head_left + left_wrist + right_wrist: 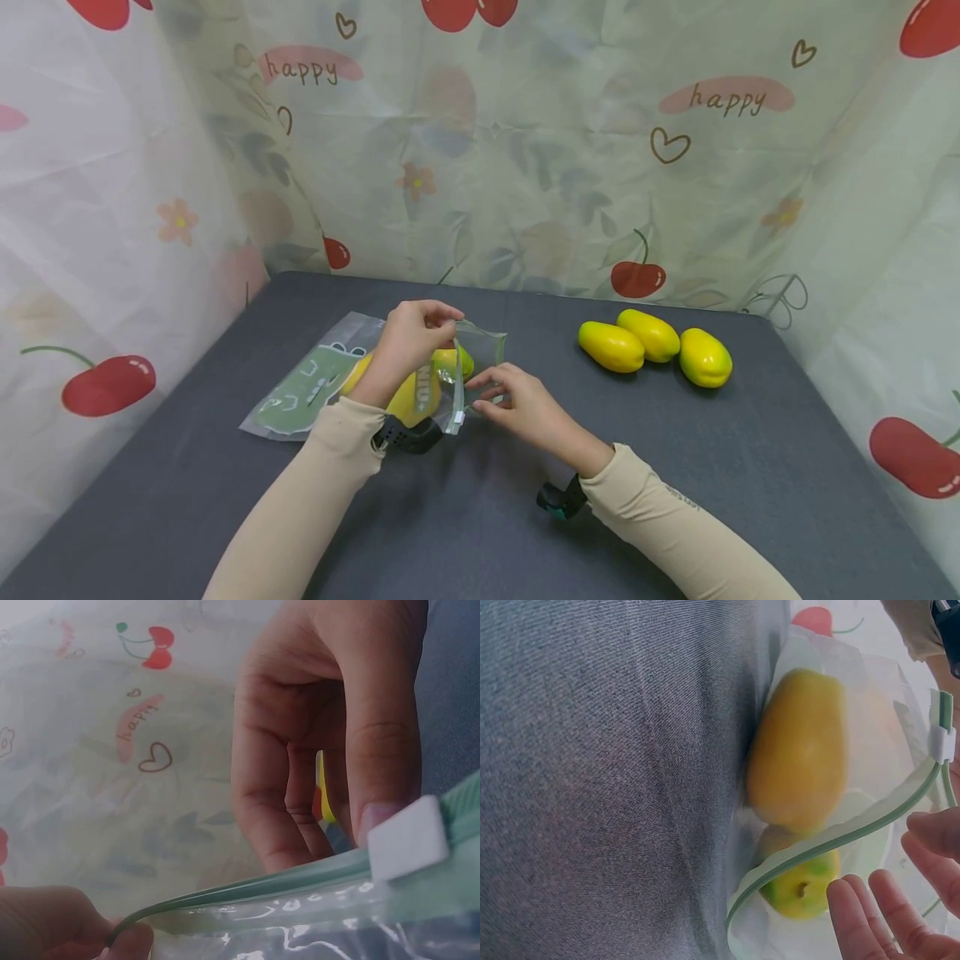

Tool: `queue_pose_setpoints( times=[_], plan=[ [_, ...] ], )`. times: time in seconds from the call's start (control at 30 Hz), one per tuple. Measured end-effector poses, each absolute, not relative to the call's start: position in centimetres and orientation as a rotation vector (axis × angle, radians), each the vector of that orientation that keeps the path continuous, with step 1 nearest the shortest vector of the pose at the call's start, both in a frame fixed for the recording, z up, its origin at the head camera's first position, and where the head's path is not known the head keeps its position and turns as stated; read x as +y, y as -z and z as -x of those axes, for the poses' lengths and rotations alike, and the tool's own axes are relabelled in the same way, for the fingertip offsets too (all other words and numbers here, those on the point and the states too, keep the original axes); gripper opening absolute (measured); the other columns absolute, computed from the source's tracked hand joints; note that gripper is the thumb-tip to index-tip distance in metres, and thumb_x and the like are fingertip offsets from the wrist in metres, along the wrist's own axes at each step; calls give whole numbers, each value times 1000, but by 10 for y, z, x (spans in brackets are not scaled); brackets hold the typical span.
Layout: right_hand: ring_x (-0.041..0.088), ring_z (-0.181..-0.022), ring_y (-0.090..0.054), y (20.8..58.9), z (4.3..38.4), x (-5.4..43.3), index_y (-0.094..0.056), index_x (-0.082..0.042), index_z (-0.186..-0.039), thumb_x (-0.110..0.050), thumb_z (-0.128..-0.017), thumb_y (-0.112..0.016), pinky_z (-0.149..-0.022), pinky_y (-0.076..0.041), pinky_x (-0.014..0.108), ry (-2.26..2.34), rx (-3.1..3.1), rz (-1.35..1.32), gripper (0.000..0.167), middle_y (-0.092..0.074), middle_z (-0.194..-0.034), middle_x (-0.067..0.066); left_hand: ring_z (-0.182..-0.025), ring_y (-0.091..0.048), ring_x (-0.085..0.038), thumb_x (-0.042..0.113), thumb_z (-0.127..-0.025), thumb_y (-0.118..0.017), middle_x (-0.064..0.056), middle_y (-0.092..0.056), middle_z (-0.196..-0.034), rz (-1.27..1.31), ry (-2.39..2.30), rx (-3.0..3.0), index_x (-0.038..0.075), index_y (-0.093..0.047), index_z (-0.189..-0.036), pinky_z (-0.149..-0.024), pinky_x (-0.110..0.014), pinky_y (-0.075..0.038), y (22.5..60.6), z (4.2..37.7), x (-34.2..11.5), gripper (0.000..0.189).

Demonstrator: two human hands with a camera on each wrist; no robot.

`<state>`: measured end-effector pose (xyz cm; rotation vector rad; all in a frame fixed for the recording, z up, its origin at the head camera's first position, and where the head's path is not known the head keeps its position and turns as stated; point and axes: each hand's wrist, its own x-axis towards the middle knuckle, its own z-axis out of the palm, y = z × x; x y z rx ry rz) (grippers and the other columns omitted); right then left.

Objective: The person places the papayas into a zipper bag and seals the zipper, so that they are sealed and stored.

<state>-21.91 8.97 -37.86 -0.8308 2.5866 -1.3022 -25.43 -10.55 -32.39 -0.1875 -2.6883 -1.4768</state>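
Note:
A clear zip bag (375, 333) with a green print lies at left centre, holding yellow papayas (412, 402). One papaya (799, 750) shows through the plastic in the right wrist view, with a greener papaya (802, 889) below it. My left hand (408, 342) pinches the far end of the bag's green zip strip (255, 889). At the bag's mouth is my right hand (525, 404), its fingers spread and loosely bent; whether they touch the strip is hard to tell. The white slider (409, 838) sits at the near end of the strip.
Three more yellow papayas (648, 336) lie close together at the back right of the dark grey table (480, 533). A patterned curtain (525, 167) stands around the back and sides. A thin wire (783, 296) loops by the far right corner.

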Motion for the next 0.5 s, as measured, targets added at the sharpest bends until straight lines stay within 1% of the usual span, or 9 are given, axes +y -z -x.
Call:
queue_pose_setpoints(
  times=[0.2,0.5],
  plan=[
    [23,-102,-67,378,220,90,-65,-14,-115,-12,-90,-67,-82,-57,32,1308,2586,826,25,-58,-113,8,-78,-73,-20,10,-91,-58,-10,-70,-93,182,1477,-2685,8,-73,-108,-69,-30,-58,323,254,-105,22],
    [24,-105,-66,378,222,97,-64,-11,-118,-13,-91,-66,-84,-57,33,1289,2595,794,27,-58,-117,11,-78,-72,-21,10,-91,-57,-13,-71,-96,167,1469,-2698,8,-72,-108,-67,-29,-57,323,253,-106,23]
  ],
)
